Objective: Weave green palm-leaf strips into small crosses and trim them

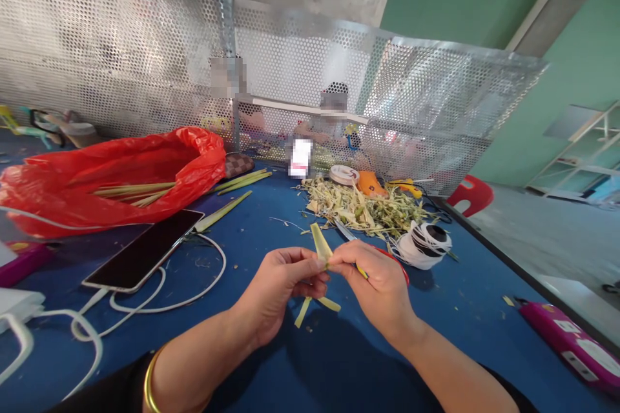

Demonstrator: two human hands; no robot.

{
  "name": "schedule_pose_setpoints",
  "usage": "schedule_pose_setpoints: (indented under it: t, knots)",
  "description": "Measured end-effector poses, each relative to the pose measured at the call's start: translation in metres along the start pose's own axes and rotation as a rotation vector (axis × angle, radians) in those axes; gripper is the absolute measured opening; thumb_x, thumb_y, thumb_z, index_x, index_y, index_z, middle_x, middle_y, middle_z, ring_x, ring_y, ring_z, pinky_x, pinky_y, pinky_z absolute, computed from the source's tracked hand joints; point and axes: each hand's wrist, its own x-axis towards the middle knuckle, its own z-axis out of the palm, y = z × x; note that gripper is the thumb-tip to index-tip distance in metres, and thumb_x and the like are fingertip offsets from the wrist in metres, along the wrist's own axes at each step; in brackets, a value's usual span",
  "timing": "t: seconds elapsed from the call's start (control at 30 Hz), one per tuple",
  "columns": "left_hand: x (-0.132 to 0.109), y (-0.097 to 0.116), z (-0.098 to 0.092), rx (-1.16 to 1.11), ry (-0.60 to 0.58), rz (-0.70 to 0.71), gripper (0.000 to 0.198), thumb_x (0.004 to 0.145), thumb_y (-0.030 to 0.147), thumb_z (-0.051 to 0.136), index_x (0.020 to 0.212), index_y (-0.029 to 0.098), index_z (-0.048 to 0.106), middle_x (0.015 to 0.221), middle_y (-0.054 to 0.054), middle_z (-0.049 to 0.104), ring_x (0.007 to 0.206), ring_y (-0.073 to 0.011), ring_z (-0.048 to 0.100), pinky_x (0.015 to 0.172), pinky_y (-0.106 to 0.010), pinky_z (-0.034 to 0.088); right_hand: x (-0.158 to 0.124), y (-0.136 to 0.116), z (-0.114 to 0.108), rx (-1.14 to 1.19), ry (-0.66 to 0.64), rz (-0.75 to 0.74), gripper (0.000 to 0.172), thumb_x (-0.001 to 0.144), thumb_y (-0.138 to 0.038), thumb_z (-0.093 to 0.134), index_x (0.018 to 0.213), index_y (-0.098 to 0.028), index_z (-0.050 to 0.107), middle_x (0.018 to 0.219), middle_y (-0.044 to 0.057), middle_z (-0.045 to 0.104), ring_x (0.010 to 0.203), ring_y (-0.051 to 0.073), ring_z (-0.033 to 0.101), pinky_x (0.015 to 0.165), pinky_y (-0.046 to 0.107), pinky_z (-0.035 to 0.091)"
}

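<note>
Both hands meet over the blue table, pinching a pale yellow-green leaf strip (320,242) between their fingertips. My left hand (285,284) closes thumb and fingers on the strip from the left; two tail ends (303,312) hang below it. My right hand (375,281) pinches the strip from the other side. Just beyond the right hand lie scissors (345,230) with a red handle, partly hidden by that hand. A spool of white cord (427,244) stands to its right. Behind them spreads a heap of leaf scraps (368,206).
At left, an open red plastic bag (116,168) holds long stalks. A phone (145,250) with a white cable (220,271) lies before it. More stalks (225,210) rest mid-table. Purple power strips (571,342) lie at the sides. A perforated metal screen (290,58) closes the back.
</note>
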Motion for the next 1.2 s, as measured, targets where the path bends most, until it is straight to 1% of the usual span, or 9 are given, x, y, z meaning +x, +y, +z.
schedule_pose_setpoints:
  t: [0.2,0.33,0.47,0.53,0.67,0.9,0.97,1.13,1.2]
  knots:
    - [0.0,0.002,0.003,0.209,0.055,0.148,0.021,0.069,0.034,0.069,0.063,0.015,0.062,0.06,-0.002,0.063,0.057,-0.0124,0.057,0.062,-0.025,0.047,0.001,-0.004,0.0,0.038,0.009,0.055,0.011,0.085,-0.014,0.056,0.08,-0.022,0.062,0.079,0.002,0.061,0.072,0.015,0.059,0.068,0.027,0.048]
    - [-0.002,0.003,0.005,0.421,0.111,0.314,0.017,0.071,0.031,0.064,0.061,0.016,0.063,0.057,-0.001,0.061,0.059,-0.0134,0.055,0.059,-0.023,0.044,0.001,-0.01,0.0,0.102,0.024,0.175,0.011,0.084,-0.017,0.058,0.074,-0.021,0.06,0.075,0.002,0.061,0.07,0.015,0.058,0.066,0.028,0.048]
    - [-0.003,0.002,0.004,0.528,0.09,0.384,0.016,0.073,0.028,0.059,0.063,0.017,0.064,0.06,-0.001,0.062,0.06,-0.0138,0.055,0.058,-0.022,0.042,-0.002,-0.01,0.003,0.163,0.057,0.319,0.009,0.082,-0.021,0.059,0.074,-0.02,0.055,0.07,0.0,0.059,0.066,0.014,0.056,0.062,0.026,0.049]
    - [-0.002,0.0,0.004,0.556,0.079,0.398,0.017,0.075,0.027,0.057,0.062,0.017,0.063,0.06,0.0,0.061,0.061,-0.0137,0.055,0.059,-0.022,0.042,-0.003,-0.007,0.005,0.207,0.076,0.371,0.006,0.081,-0.022,0.06,0.081,-0.021,0.053,0.071,0.0,0.058,0.066,0.014,0.057,0.063,0.026,0.05]
    - [-0.003,-0.001,0.004,0.546,0.066,0.367,0.018,0.076,0.027,0.056,0.062,0.017,0.063,0.06,0.0,0.061,0.061,-0.0138,0.055,0.06,-0.023,0.042,-0.004,-0.005,0.007,0.254,0.079,0.404,0.019,0.081,-0.019,0.059,0.096,-0.023,0.05,0.073,-0.002,0.057,0.068,0.014,0.059,0.067,0.027,0.051]
    - [-0.001,-0.001,0.005,0.455,0.032,0.307,0.018,0.074,0.029,0.062,0.063,0.016,0.062,0.059,0.0,0.061,0.06,-0.013,0.055,0.06,-0.023,0.044,-0.004,-0.005,0.006,0.273,0.076,0.425,0.015,0.08,-0.019,0.06,0.089,-0.023,0.049,0.071,-0.004,0.057,0.064,0.013,0.059,0.062,0.026,0.05]
    - [0.001,-0.001,0.005,0.352,0.012,0.245,0.02,0.074,0.03,0.063,0.06,0.016,0.061,0.058,0.0,0.061,0.057,-0.0121,0.055,0.06,-0.023,0.045,-0.003,-0.005,0.004,0.287,0.061,0.387,0.011,0.081,-0.02,0.06,0.084,-0.023,0.049,0.07,-0.004,0.055,0.061,0.012,0.058,0.059,0.024,0.049]
    - [0.002,0.0,0.0,0.145,-0.037,0.112,0.021,0.074,0.03,0.063,0.06,0.015,0.06,0.059,-0.001,0.061,0.053,-0.0102,0.054,0.058,-0.022,0.044,0.001,-0.003,-0.001,0.066,-0.004,0.06,0.008,0.087,-0.017,0.054,0.083,-0.022,0.06,0.078,0.001,0.06,0.072,0.014,0.059,0.067,0.027,0.049]
    - [0.002,0.0,-0.001,0.112,-0.045,0.092,0.021,0.074,0.03,0.063,0.06,0.014,0.06,0.06,-0.001,0.061,0.053,-0.01,0.054,0.058,-0.022,0.043,0.002,-0.002,-0.002,0.022,-0.003,0.002,0.009,0.087,-0.017,0.055,0.086,-0.022,0.062,0.08,0.002,0.062,0.073,0.015,0.059,0.068,0.028,0.049]
